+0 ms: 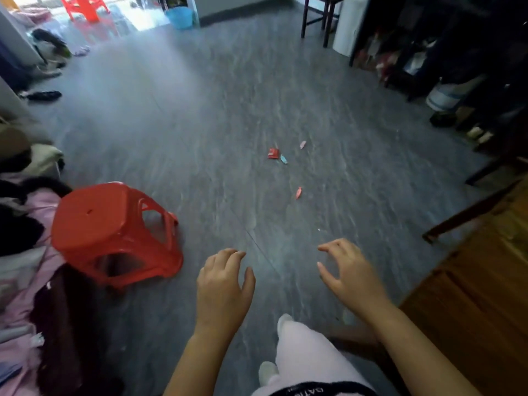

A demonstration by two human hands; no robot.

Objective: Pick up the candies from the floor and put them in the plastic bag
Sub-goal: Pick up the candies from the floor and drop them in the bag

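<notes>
Several wrapped candies lie on the grey floor ahead of me: a red square one [273, 153], a light blue one [283, 159] beside it, a pink one [302, 144] a little farther off, and an orange-red one [298, 192] nearest to me. My left hand [223, 290] and my right hand [350, 277] hover low in front of me, both empty with fingers spread, well short of the candies. No plastic bag is in view.
A red plastic stool [114, 232] stands at my left, next to a heap of clothes [25, 281]. A wooden table [480, 295] and its legs fill the right side. Dark shelves [428, 52] and chair legs [314, 18] stand at the back right. My legs in pale trousers [303, 355] are below.
</notes>
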